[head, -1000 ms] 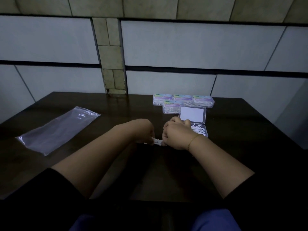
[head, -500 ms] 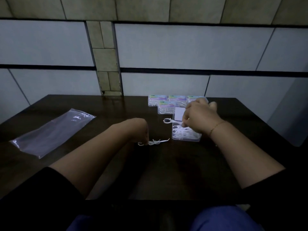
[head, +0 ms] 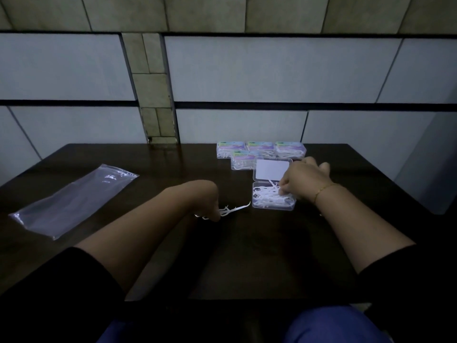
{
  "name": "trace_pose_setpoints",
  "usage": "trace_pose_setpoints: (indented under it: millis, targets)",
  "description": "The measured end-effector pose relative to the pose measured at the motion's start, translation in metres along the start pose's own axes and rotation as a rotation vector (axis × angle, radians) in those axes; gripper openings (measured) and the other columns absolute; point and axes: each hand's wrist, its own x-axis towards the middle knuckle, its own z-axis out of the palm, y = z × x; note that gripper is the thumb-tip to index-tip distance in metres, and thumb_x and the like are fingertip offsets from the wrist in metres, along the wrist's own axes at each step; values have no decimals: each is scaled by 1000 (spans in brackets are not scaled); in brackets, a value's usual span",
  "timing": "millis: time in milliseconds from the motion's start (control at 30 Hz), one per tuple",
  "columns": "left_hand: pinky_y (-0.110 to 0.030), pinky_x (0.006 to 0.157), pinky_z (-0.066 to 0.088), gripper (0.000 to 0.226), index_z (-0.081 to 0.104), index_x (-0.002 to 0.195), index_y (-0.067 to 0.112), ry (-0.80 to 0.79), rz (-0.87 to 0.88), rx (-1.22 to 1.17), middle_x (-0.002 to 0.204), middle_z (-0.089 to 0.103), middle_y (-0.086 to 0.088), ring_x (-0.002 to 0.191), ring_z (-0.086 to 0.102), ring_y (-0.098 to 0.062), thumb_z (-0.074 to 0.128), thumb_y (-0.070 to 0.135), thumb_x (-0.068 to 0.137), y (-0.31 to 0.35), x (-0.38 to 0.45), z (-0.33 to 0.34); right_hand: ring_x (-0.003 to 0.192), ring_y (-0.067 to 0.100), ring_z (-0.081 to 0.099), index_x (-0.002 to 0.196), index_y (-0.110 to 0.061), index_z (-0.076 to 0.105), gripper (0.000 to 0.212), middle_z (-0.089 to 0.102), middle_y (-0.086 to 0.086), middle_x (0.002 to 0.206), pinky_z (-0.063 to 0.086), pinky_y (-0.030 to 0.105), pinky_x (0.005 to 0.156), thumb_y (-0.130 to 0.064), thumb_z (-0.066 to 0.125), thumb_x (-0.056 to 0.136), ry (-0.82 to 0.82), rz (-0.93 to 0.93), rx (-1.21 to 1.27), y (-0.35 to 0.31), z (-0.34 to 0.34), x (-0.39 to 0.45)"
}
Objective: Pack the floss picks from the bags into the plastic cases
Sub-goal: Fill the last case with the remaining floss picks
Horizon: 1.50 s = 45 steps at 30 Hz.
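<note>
White floss picks [head: 268, 198] fill the open clear case [head: 273, 206] at table centre; the right hand [head: 305, 180] covers its right end, fingertips pinching picks. The left hand [head: 206, 196], fingers curled under and mostly hidden, grips a loose bunch of picks [head: 228, 210] just left of the case. Four closed cases [head: 259, 152] sit behind in dim light.

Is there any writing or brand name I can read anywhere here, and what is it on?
Nothing can be read.
Closed floss pick cases: colourful top labels with a dark mark, too small and blurred.
Open case lid: plain white, no text.
Plastic bag: no print visible.
</note>
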Motion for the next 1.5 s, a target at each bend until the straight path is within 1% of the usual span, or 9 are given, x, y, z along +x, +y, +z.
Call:
trace_pose_setpoints:
  millis: [200, 633, 867, 1000, 1067, 1100, 1233, 1333, 1500]
  targets:
    - [-31, 73, 52, 13, 64, 68, 24, 92, 53, -84, 81, 68, 1, 78, 65, -16, 73, 23, 77, -7, -8, -11, 128, 23, 27, 119, -38, 62, 38, 46, -4, 135, 27, 39, 92, -52, 61, 84, 147, -31, 110, 13, 2, -10]
    - [-28, 66, 45, 26, 71, 88, 3, 210, 233, 173, 81, 68, -7, 74, 61, -23, 69, 27, 78, 88, 29, -48, 126, 25, 30, 117, -39, 63, 31, 49, -1, 132, 28, 41, 92, -49, 57, 88, 48, -8, 204, 32, -11, -28]
    - [-33, 84, 49, 27, 71, 106, 13, 265, 242, 76, 105, 68, -3, 95, 61, -20, 66, 30, 85, 96, 45, -32, 131, 23, 38, 131, -32, 52, 36, 48, -2, 139, 25, 43, 105, -38, 49, 96, -47, 49, 433, 43, 7, -29]
    - [-32, 95, 42, 39, 62, 123, 22, 571, 258, -74, 129, 59, 4, 114, 54, -16, 55, 43, 91, 75, 27, -9, 132, 23, 40, 137, -19, 47, 39, 45, 3, 142, 30, 45, 110, -28, 46, 98, -13, 118, 655, 40, 27, -28]
    - [-39, 103, 33, 53, 47, 137, 20, 650, 194, -160, 143, 46, 2, 128, 43, -17, 51, 48, 92, 69, 18, 10, 121, 26, 48, 117, -16, 59, 26, 55, 8, 125, 35, 46, 105, -21, 43, 98, 5, 121, 713, 36, 36, -27]
    - [-42, 107, 28, 64, 37, 143, 19, 614, 141, -209, 149, 37, 1, 135, 35, -18, 50, 53, 90, 69, 13, 19, 117, 28, 50, 108, -15, 60, 22, 56, 10, 120, 37, 47, 102, -19, 41, 97, 7, 119, 720, 33, 40, -27]
    - [-47, 110, 22, 102, 15, 149, 12, 407, 18, -350, 155, 23, -3, 140, 26, -19, 51, 74, 76, 70, 16, 47, 132, 23, 39, 136, -15, 47, 40, 42, 6, 145, 28, 45, 111, -17, 37, 98, 13, 158, 774, 20, 50, -29]
    - [-47, 107, 28, 90, 29, 140, 13, 435, 38, -375, 145, 39, -2, 132, 36, -17, 50, 73, 76, 77, 20, 53, 121, 22, 47, 122, -22, 57, 34, 50, 4, 135, 34, 45, 105, -18, 37, 94, 43, 134, 772, 14, 57, -31]
    - [-45, 115, 13, 83, 8, 151, 16, 434, 49, -313, 160, 5, -2, 146, 6, -18, 43, 60, 90, 94, 15, 54, 135, 21, 31, 135, -29, 50, 42, 37, -7, 148, 23, 41, 109, -19, 38, 97, 80, 95, 698, 10, 57, -37]
